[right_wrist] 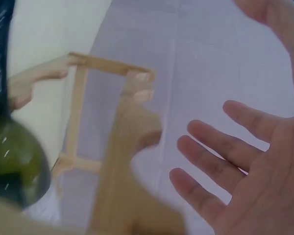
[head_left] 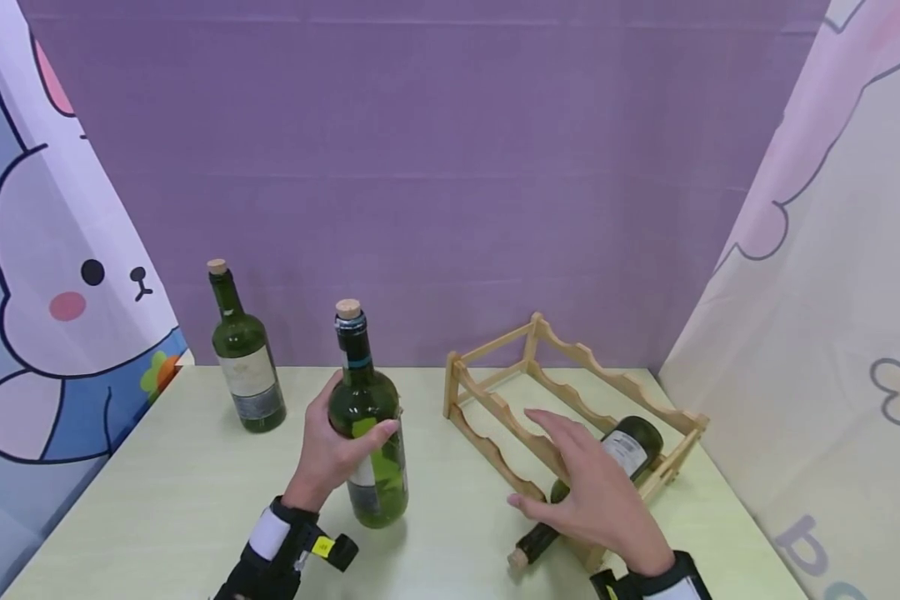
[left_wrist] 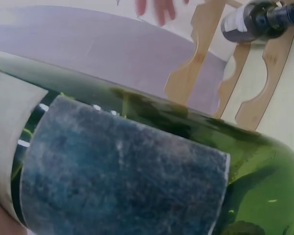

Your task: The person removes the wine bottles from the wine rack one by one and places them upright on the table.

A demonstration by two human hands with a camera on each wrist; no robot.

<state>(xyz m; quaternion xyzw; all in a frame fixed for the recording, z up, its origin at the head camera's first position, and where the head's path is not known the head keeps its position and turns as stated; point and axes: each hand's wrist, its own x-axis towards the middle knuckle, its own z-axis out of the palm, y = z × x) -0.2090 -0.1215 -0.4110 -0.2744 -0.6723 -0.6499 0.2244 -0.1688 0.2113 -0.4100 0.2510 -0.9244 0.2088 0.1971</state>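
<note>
A green wine bottle with a cork [head_left: 378, 496] stands upright on the table, and my left hand [head_left: 337, 446] grips it round the body. Its dark label [left_wrist: 122, 166] fills much of the left wrist view. Over the front of a wooden wine rack [head_left: 587, 357] hovers my right hand [head_left: 600, 492], fingers spread and holding nothing. Beneath that hand, a second wine bottle [head_left: 637, 446] lies in the rack's right end, neck toward the front; the hand hides its middle. In the right wrist view the palm and fingers [right_wrist: 215, 147] are extended beside the blurred rack.
Another corked wine bottle [head_left: 247, 375] stands at the back left of the pale table [head_left: 157, 500]. A purple cloth backdrop [head_left: 420, 167] rises behind the table, with printed curtains to the left and right. The rack's left notches hold no bottles.
</note>
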